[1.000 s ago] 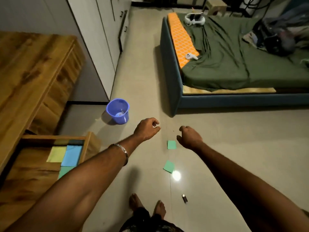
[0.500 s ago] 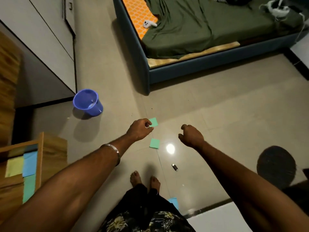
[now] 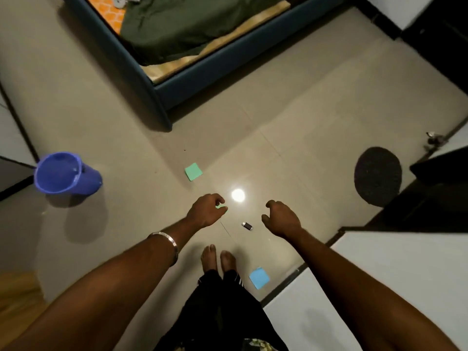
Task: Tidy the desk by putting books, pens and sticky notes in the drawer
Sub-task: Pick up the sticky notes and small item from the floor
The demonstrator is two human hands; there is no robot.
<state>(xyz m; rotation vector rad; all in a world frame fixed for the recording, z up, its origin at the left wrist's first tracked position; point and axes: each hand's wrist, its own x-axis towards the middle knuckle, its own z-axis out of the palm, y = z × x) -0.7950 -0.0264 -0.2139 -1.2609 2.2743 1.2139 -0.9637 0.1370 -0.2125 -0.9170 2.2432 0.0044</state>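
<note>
Sticky notes lie scattered on the tiled floor. One green sticky note (image 3: 193, 171) lies ahead of my hands. A second green note (image 3: 222, 207) peeks out from behind the fingers of my left hand (image 3: 206, 211). A blue sticky note (image 3: 258, 277) lies just right of my bare feet. My left hand hangs above the floor with loosely curled fingers and holds nothing. My right hand (image 3: 279, 218) is also loosely curled and holds nothing. Between the hands a small dark object (image 3: 247, 225) lies on the floor. The drawer is out of view.
A blue plastic bucket (image 3: 63, 173) stands at the left. The bed frame corner (image 3: 162, 97) juts in ahead. There is a dark round mat (image 3: 377, 176) at the right and a white surface (image 3: 392, 287) at lower right. A wooden corner (image 3: 17, 290) shows at lower left.
The view has swung right and downward. The open drawer with its notes has left the frame and the blue note by my feet has come into view. Both hands keep their loose curl.
</note>
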